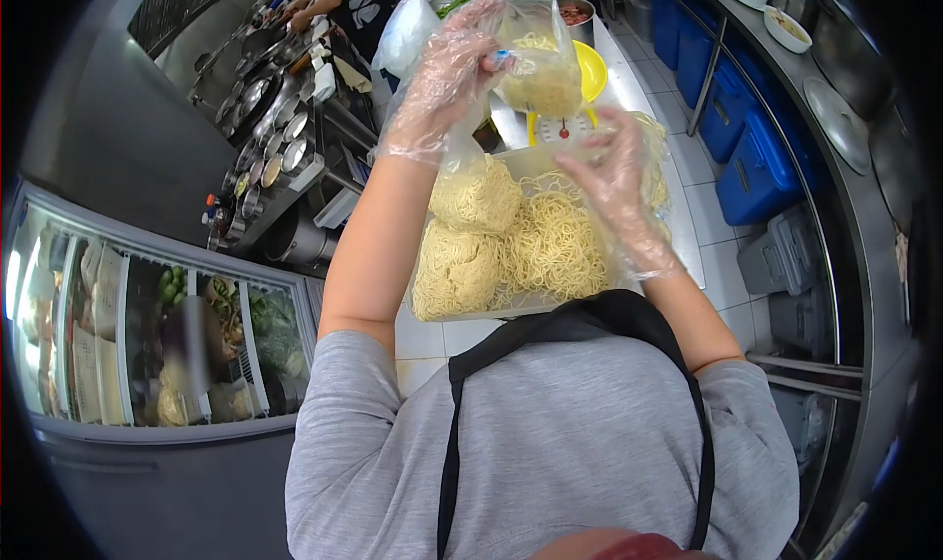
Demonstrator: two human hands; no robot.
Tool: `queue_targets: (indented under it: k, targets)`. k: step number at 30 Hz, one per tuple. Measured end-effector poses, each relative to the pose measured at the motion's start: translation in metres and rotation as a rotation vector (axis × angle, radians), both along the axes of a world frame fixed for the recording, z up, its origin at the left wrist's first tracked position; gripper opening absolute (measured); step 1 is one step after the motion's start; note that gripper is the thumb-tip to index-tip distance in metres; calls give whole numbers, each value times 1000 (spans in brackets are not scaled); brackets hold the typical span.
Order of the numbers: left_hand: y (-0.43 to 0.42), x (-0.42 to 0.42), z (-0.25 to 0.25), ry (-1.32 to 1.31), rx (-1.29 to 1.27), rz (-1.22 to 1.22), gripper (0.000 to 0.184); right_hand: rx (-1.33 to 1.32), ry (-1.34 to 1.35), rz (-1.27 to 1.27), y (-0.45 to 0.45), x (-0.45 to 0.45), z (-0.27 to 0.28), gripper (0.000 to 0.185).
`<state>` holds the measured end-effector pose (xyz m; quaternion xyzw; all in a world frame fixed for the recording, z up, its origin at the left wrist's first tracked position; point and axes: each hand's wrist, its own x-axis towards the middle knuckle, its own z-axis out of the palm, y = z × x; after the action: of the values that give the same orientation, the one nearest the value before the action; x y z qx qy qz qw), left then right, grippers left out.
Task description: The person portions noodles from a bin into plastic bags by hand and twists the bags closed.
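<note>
My left hand (450, 84), in a clear plastic glove, is raised and closed on the top of a clear plastic bag (542, 86) with noodles in its bottom. A small blue piece shows at its fingertips. The bag hangs in front of a yellow kitchen scale (564, 131) with a yellow pan (592, 72). Lower right, my gloved right hand (619, 172) is open with fingers apart, over the edge of a tub (530, 160). Inside this tub lie loose noodles (557, 246) and pressed noodle blocks (457, 270).
Behind the scale stand metal bowls (575, 12) of food and a white plastic bag (406, 34). A glass-topped fridge (157, 334) is at left, below a counter of pans. Blue bins (756, 172) line the right under a steel shelf. A co-worker (344, 0) stands far left.
</note>
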<state>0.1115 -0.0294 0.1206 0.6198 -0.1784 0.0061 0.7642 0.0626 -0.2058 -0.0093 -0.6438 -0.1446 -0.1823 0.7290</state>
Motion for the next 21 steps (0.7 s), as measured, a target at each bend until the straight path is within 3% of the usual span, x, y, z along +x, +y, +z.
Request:
queue_targets:
  k: [1,3,4,5,7,8,10,14,19,20,21]
  targets:
    - [2,-9,1,17,-44,-43,50,-6,1,9,-4,2,14,71]
    - [3,-32,-3,36,-98,-80,50,-284,-174,-109,-12,4,34,75]
    - [-1,-47,-8,77,-119,-61,52,-270,-83,113,-14,2,37,60]
    - [-4,-62,-14,120,-139,-42,55,-279,-78,120,-16,0,36,60]
    - [1,-82,-39,154,-115,-11,62,-686,-47,304,-24,-2,34,37]
    - [7,-88,-54,218,-88,-9,63,-691,-45,312,-31,-2,34,37]
    - [16,-103,-76,287,-67,-4,64,-1001,-81,425,-47,-2,42,17]
    - [25,-119,-89,342,31,-5,64,-1027,-73,467,-43,-10,102,15]
    - [25,-125,-86,254,151,9,69,-1041,-456,384,-1,-6,138,15]
    - [27,-124,-90,289,158,35,67,-1143,-291,455,5,-7,142,23]
    - [28,-124,-93,325,166,59,67,-1145,-290,454,5,-7,139,23]
